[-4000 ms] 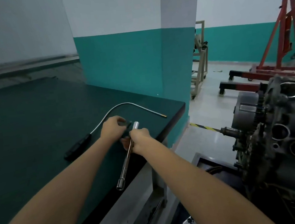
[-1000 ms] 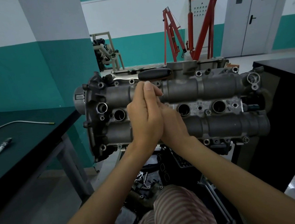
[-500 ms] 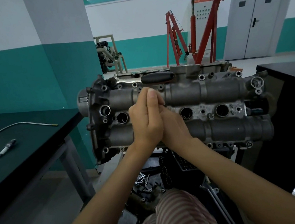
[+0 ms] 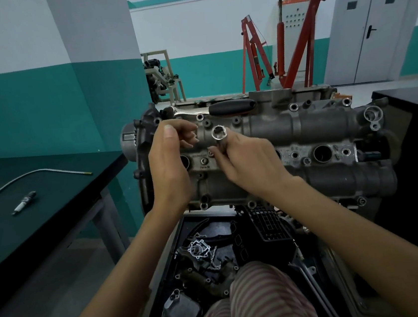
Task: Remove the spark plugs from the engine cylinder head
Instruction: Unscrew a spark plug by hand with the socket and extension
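Observation:
The grey engine cylinder head [image 4: 303,126] stands upright in front of me with a row of round plug wells. My right hand [image 4: 247,159] grips a shiny socket extension [image 4: 219,133] whose open end faces me, its shaft running into a well hidden behind my fingers. My left hand [image 4: 169,162] hovers just left of it, fingers loosely curled and holding nothing. One open well [image 4: 322,154] shows to the right. A removed spark plug [image 4: 24,202] lies on the dark green bench at left.
A ratchet with a black handle [image 4: 232,106] rests on top of the head. A flexible pick-up rod [image 4: 35,174] lies on the bench [image 4: 54,228]. A tray of engine parts [image 4: 208,257] sits below. Red engine cranes [image 4: 294,44] stand behind.
Four seconds ago both hands handled the extension at the bench. Since half a second ago my pressed-together hands have parted; the left moved leftward, and the extension's end now shows in my right hand.

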{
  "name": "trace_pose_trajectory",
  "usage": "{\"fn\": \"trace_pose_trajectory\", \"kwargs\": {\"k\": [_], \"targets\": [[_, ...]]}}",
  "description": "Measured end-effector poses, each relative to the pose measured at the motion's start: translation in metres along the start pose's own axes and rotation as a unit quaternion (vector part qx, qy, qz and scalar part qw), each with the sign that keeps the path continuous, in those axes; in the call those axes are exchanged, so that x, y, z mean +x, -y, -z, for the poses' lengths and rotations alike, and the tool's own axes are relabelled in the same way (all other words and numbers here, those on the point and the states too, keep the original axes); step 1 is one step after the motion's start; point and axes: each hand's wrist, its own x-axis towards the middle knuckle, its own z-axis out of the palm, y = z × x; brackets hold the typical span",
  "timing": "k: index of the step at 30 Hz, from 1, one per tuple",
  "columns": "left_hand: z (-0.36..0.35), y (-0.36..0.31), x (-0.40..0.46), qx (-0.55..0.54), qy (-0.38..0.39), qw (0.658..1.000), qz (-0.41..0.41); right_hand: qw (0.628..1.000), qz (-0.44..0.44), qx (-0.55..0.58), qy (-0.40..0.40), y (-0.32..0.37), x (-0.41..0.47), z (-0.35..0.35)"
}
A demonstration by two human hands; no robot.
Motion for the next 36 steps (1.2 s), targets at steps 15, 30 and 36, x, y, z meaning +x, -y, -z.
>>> {"fn": "trace_pose_trajectory", "kwargs": {"k": [15,30,36], "targets": [[0.012,0.025,-0.012,0.032,-0.009,0.999,0.032,0.991,-0.019,0.125,-0.051,0.0,0.022,0.031],[0.012,0.039,-0.009,0.157,0.102,0.981,0.048,0.984,0.002,0.178,-0.023,-0.015,0.029,0.037],[0.013,0.038,-0.009,0.159,0.102,0.981,0.034,0.992,0.086,0.065,0.071,-0.011,0.021,0.023]]}}
